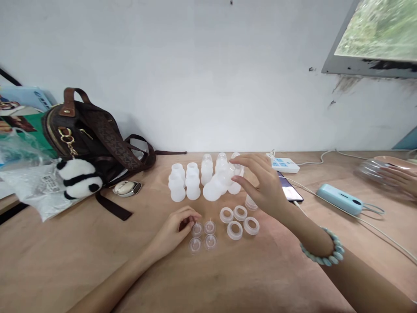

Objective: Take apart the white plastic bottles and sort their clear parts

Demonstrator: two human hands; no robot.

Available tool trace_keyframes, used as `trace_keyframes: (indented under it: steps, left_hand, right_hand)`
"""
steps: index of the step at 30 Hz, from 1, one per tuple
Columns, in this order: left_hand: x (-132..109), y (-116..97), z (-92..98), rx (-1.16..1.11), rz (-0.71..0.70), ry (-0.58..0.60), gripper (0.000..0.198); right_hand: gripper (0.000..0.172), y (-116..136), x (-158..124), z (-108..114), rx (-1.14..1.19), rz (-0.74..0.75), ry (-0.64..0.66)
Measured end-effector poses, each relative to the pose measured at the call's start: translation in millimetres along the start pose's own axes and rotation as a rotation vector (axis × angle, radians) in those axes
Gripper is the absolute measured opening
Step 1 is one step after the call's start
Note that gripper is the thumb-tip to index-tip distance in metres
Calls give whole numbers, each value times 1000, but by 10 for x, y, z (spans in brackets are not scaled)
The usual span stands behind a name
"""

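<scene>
On the wooden table (65, 261) stand several translucent white bottle bodies (177, 182), one lying tilted (213, 189). In front lie several screw rings (234, 229) and several clear silicone nipples (210, 241). My left hand (174, 230) rests on the table, its fingers curled and pinching one nipple (196, 228). My right hand (260, 180), with a bead bracelet (325, 254) on the wrist, hovers over the bottles, its fingers closing round a clear domed cap (236, 167).
A brown bag (87, 130) with a panda toy (78, 177) sits at the left, beside plastic bags (26, 178). A phone (289, 191), a power strip (282, 164), a blue device (340, 199) and cables lie at the right. Another person's hand (399, 178) is at the far right.
</scene>
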State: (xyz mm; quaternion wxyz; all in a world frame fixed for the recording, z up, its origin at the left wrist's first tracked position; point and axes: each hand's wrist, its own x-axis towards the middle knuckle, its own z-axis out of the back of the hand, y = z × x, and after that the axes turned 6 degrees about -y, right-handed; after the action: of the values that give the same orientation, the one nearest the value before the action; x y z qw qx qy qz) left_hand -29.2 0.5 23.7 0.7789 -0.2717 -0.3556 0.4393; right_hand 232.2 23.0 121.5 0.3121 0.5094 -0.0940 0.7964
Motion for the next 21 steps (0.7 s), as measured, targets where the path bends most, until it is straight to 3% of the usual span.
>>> trace_keyframes:
  steps: [4,6,9,12,14,17,21]
  left_hand:
    - [25,-240,63,4,-29,-292,23]
    - [46,-428,87,-8,-84,-371,31]
    - [81,-688,80,99,-161,-266,58]
    - [82,-846,49,299,-126,-171,49]
    - [44,-909,38,356,-151,-98,39]
    - [-63,-1000,37,343,-166,44,36]
    - [-217,-1099,61,216,-68,157,37]
  right_hand:
    - [16,114,-147,128,146,-186,24]
    - [15,181,-210,104,229,-284,23]
    - [14,277,-266,31,377,-430,-6]
    - [16,335,-296,9,473,-522,34]
    - [21,354,-328,36,489,-536,135]
    - [18,403,-420,84,506,-538,270]
    - [26,528,-558,91,558,-531,302]
